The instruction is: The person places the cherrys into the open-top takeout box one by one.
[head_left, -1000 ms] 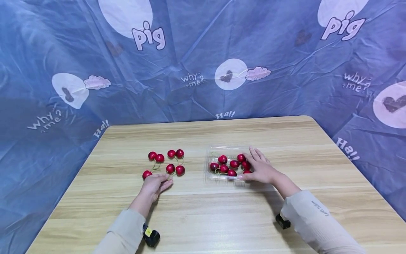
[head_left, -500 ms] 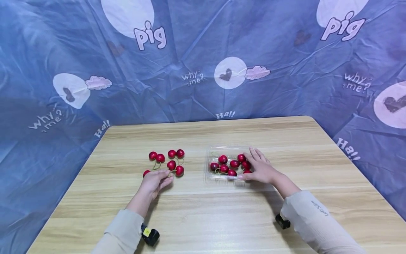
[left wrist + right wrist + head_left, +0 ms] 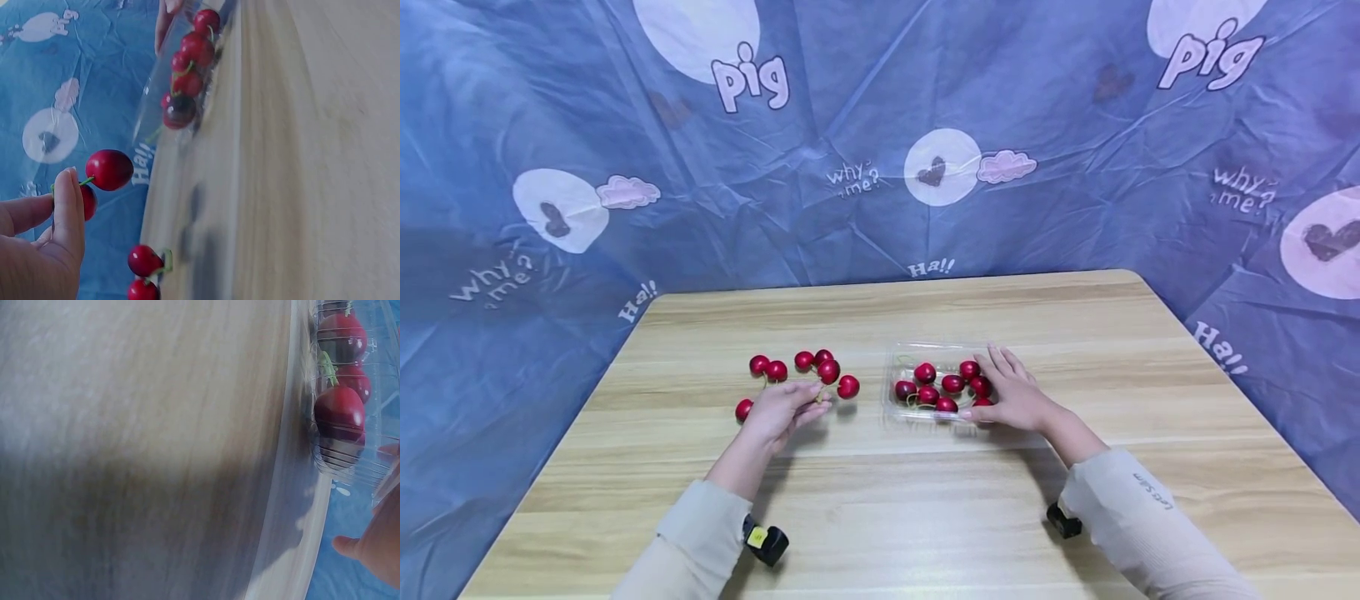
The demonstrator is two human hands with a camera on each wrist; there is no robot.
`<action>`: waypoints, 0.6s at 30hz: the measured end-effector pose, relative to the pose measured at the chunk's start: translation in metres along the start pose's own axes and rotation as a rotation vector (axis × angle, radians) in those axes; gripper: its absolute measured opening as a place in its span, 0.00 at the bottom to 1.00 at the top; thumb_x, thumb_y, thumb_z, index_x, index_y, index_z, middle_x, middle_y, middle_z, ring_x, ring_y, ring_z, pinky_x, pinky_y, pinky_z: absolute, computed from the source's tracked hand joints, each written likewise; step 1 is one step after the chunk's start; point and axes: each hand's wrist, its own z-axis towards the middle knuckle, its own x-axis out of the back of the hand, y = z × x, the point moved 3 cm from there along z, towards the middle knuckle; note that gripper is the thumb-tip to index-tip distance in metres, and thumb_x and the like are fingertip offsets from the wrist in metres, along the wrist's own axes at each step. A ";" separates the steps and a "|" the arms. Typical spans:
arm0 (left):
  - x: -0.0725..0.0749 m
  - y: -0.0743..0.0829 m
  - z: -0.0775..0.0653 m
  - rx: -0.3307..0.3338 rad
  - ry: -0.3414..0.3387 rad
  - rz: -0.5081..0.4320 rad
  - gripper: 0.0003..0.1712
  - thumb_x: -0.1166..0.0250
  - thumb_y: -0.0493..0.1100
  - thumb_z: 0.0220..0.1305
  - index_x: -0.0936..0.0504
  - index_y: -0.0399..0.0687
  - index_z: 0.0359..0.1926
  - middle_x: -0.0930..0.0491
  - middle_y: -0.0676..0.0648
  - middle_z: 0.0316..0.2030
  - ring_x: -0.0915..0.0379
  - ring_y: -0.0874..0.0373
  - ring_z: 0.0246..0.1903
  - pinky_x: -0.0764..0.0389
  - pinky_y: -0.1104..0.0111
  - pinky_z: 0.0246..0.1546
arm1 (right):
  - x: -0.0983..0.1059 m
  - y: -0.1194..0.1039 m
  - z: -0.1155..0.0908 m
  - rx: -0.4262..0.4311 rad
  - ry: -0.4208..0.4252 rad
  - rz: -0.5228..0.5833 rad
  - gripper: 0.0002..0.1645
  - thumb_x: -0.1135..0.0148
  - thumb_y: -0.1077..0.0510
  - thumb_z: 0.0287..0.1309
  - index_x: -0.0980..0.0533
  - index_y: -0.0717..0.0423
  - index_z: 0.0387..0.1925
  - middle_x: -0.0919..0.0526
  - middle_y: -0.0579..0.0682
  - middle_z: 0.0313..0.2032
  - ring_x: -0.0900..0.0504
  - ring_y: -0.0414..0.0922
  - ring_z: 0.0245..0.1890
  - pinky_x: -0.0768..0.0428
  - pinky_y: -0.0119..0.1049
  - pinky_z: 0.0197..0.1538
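Observation:
My left hand (image 3: 784, 410) pinches the thin green stem of a joined pair of red cherries (image 3: 848, 387) between thumb and fingers. The pair hangs above the table, and in the left wrist view one cherry (image 3: 110, 170) shows fully while its twin is partly behind a finger. A clear plastic box (image 3: 891, 408) holds several cherries (image 3: 927, 394) with stems. My right hand (image 3: 1018, 400) rests on the box's right end, its fingers spread and fairly straight; the right wrist view shows its thumb (image 3: 347, 547) extended near the box's end.
Two more joined cherries (image 3: 804, 361) lie behind my left hand. Farther left lie another pair (image 3: 759, 365) and a single visible cherry (image 3: 743, 410). All rest on a wooden table (image 3: 880, 517) before a blue printed cloth (image 3: 850, 100).
My left hand has lifted the pinched pair of cherries off the table and moved it rightward toward the box. My right hand has stayed at the box's right end.

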 end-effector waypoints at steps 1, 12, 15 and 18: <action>-0.003 0.001 0.000 -0.003 -0.006 0.006 0.17 0.48 0.32 0.59 0.33 0.23 0.48 0.23 0.37 0.33 0.23 0.58 0.27 0.23 0.70 0.36 | 0.000 0.000 0.000 0.000 0.001 0.001 0.60 0.42 0.31 0.37 0.51 0.62 0.63 0.61 0.63 0.63 0.64 0.60 0.61 0.58 0.64 0.56; -0.034 0.005 0.005 -0.032 -0.091 0.078 0.17 0.48 0.32 0.59 0.33 0.23 0.48 0.22 0.40 0.30 0.23 0.56 0.29 0.23 0.66 0.39 | 0.001 0.003 0.001 -0.002 0.009 -0.006 0.60 0.42 0.30 0.36 0.52 0.60 0.63 0.61 0.62 0.64 0.65 0.59 0.62 0.58 0.64 0.56; -0.042 0.004 0.008 -0.042 -0.119 0.091 0.17 0.48 0.30 0.58 0.33 0.23 0.48 0.22 0.39 0.31 0.23 0.54 0.30 0.23 0.67 0.37 | 0.000 0.004 0.001 0.000 0.008 -0.008 0.61 0.43 0.29 0.36 0.52 0.60 0.63 0.61 0.62 0.64 0.65 0.59 0.62 0.58 0.64 0.56; -0.051 0.002 0.012 -0.048 -0.141 0.107 0.16 0.48 0.30 0.58 0.32 0.22 0.47 0.23 0.37 0.32 0.23 0.53 0.31 0.22 0.68 0.36 | -0.001 0.005 0.001 0.000 0.008 -0.006 0.61 0.42 0.29 0.36 0.52 0.60 0.63 0.61 0.62 0.64 0.65 0.59 0.62 0.58 0.63 0.56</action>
